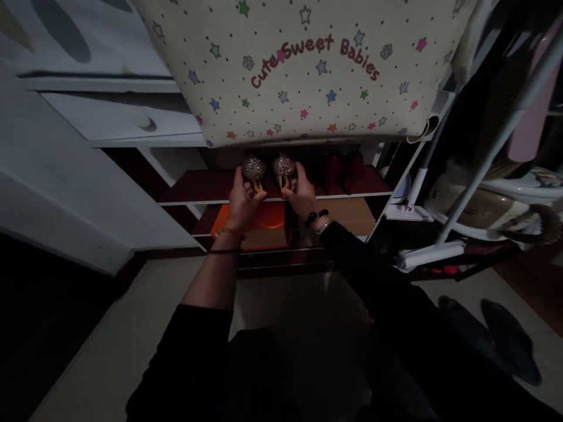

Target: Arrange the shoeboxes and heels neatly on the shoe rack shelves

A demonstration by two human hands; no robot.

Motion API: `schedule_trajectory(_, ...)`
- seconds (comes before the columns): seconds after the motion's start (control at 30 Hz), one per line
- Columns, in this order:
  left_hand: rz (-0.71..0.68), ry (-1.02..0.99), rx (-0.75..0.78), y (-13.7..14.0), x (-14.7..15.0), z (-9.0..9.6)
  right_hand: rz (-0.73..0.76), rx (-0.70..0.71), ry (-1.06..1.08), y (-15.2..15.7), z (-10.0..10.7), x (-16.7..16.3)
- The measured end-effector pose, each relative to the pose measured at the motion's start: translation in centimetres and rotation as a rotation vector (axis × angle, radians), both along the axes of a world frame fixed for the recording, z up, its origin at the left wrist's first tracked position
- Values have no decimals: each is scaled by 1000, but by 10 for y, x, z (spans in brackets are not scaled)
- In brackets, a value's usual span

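"Cute Sweet Babies" lettering on a pale cloth
The three words stand in reddish-brown, rounded, hand-drawn-looking letters, each with a capital first. They run in one arch across the cloth: "Cute" climbs at the left, "Sweet" sits near the top, "Babies" slopes down at the right. A pink star lies between the end of "Cute" and the start of "Sweet".

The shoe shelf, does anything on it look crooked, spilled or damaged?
Nothing stands out in this dim light. The glittery shoes are side by side, one in the left hand, one in the right hand, with the red shoes paired to their right.
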State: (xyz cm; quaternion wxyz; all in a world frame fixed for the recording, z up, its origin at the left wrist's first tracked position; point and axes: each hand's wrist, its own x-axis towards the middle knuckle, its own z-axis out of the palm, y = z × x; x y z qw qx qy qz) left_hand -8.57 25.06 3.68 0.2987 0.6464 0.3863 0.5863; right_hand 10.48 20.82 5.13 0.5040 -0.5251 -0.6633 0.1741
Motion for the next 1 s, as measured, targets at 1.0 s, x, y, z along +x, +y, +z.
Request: schedule_trajectory(1.0,-7,132,-73,-3,-26,14,7,-34,87,2,-1,0)
